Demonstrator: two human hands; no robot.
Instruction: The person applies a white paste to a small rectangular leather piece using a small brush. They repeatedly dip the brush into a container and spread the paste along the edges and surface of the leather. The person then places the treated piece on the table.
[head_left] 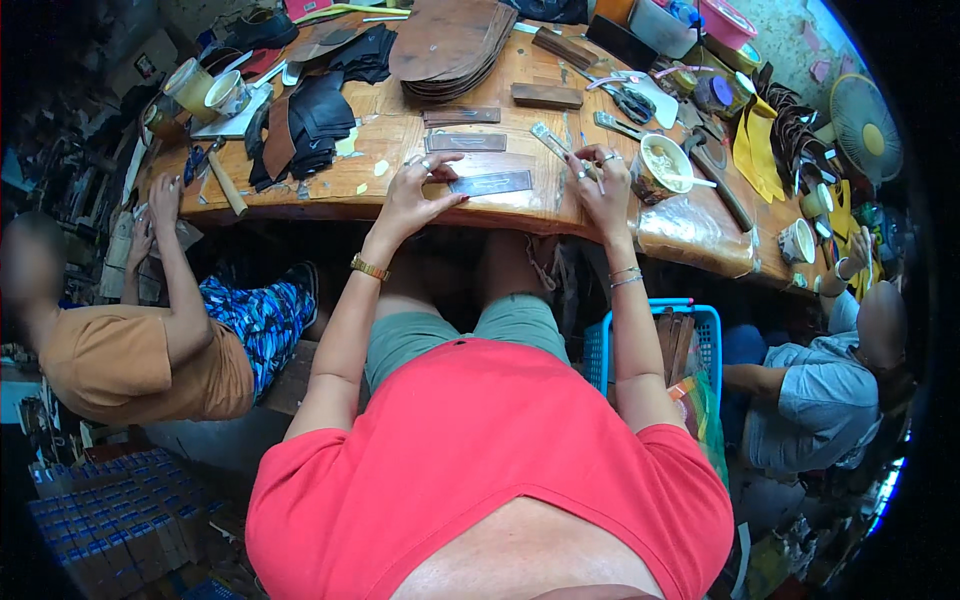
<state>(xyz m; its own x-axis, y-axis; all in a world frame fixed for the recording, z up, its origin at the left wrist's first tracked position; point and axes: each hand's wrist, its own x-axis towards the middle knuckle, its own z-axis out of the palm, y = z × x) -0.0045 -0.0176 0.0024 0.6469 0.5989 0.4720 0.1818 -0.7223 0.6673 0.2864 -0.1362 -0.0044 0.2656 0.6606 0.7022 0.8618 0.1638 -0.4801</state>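
Observation:
My left hand [418, 192] is at the near edge of the bench, its fingers and thumb curled round the left end of a dark leather strip [505, 182]. The strip lies flat and carries a pale mark. In my right hand [604, 190] is a flat pale brush [549, 139], its far end pointing away to the left over the bench. Two more brown leather strips, a middle one [466, 142] and a farther one [462, 116], lie in a row beyond the first. Right beside my right hand stands a tub of cream-coloured paste [664, 167] with a white stick in it.
The wooden bench [330, 195] holds stacked brown leather [450, 45], black leather pieces [312, 125], a wooden block [546, 96], a hammer [227, 182] and scissors [634, 103]. A blue basket [712, 350] stands below. One person sits left [150, 350], another right [820, 390].

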